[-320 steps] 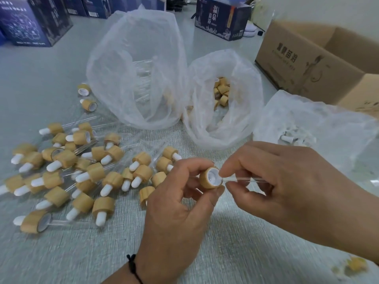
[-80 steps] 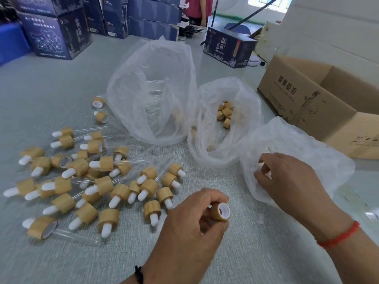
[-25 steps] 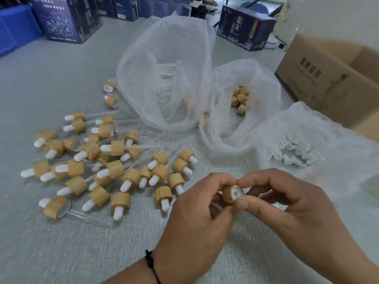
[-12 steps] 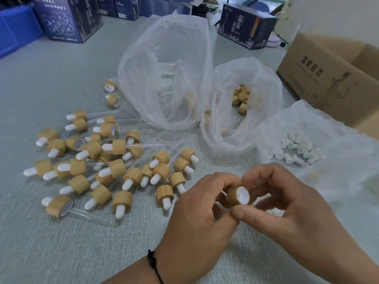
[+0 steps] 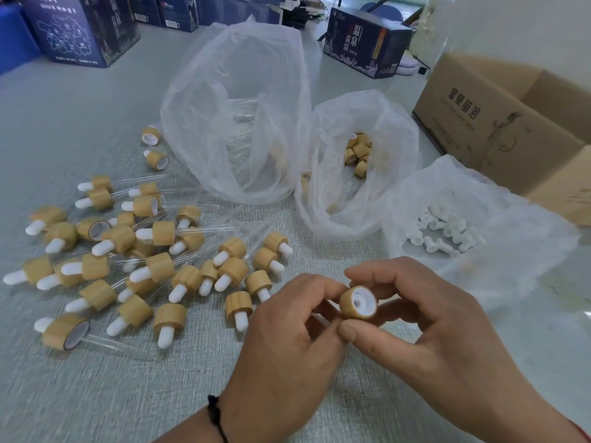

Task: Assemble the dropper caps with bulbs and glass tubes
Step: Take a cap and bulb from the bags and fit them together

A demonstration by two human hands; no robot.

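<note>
A pale grey woven-textured bench (image 5: 96,394) fills the frame, with an open brown cardboard box (image 5: 499,132) at the upper right. Three crumpled clear plastic bags stand across the middle: the tallest one (image 5: 236,116) holds clear glass tubes, the middle one (image 5: 364,161) holds loose bamboo-coloured caps, and the flattened one at the right (image 5: 479,225) holds small white rubber bulbs (image 5: 441,231). At the left lies a scattered heap of finished droppers (image 5: 144,260), bamboo collars with white bulbs and glass stems. At lower centre the left hand (image 5: 287,346) and the right hand (image 5: 425,321) meet around one bamboo-coloured cylindrical dropper cap (image 5: 356,302), its white-lined open end turned toward the camera; thumb and fingers of both hands pinch its sides. Whether a bulb is already seated behind it cannot be told. The likely risk is a bulb pushed in crooked, leaving its flange unseated, or the small smooth cap slipping from so light a pinch and rolling among the finished pieces; a tube forced off-axis could snap.
</note>
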